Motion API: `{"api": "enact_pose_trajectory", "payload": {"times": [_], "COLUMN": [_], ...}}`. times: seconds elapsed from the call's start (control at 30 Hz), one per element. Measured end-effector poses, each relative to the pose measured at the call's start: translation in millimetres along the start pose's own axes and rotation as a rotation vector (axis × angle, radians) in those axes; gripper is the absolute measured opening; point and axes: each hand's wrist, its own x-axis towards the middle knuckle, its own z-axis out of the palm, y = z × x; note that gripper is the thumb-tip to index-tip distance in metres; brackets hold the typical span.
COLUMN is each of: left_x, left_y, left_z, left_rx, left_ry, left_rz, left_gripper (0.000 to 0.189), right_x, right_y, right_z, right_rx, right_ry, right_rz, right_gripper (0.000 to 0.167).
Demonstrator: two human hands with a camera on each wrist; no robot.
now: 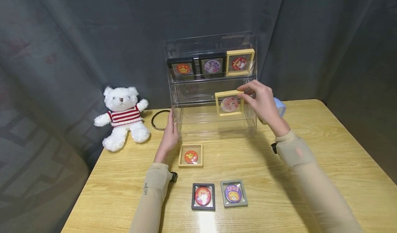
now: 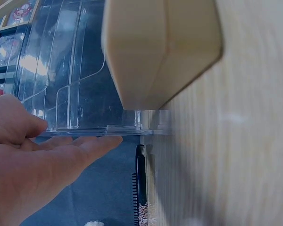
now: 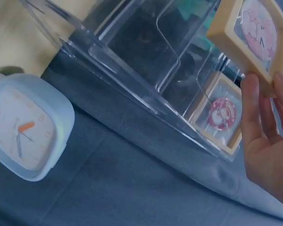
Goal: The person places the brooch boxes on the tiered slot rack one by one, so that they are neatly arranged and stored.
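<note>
My right hand (image 1: pixel 260 98) pinches the upper right corner of a yellow display frame (image 1: pixel 230 115) holding a pink round badge. The frame is held before the middle tier of a clear acrylic tiered rack (image 1: pixel 214 134). In the right wrist view, thumb and fingers grip the frame's edge (image 3: pixel 236 54). My left hand (image 1: pixel 170 133) rests against the rack's left side with its fingers extended, as the left wrist view (image 2: pixel 42 165) also shows. On the top tier stand two black frames (image 1: pixel 180 77) (image 1: pixel 212 75) and a yellow frame (image 1: pixel 240 73), each with a round badge.
On the wooden table (image 1: pixel 124 198) lie a wood-coloured frame (image 1: pixel 191 165), a black frame (image 1: pixel 203 208) and a grey frame (image 1: pixel 235 204). A white teddy bear (image 1: pixel 125 117) sits left, near a dark hair band (image 1: pixel 153 119). Behind the rack's right side is a light-blue clock (image 3: pixel 61 113).
</note>
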Motion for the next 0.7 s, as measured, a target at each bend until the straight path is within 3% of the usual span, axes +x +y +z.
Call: {"api": "enact_pose_trajectory", "payload": {"times": [0.7], "left_x": [0.3], "left_y": [-1.8], "left_z": [0.5], "left_rx": [-0.041], "left_ry": [0.009], "left_rz": [0.019], "left_gripper": [0.068], "right_x": [41.8], "right_y": [5.8], "right_z": [-19.9], "right_rx": [-0.051], "right_ry": [0.144], "right_rz": [0.069], "right_gripper": [0.016]}}
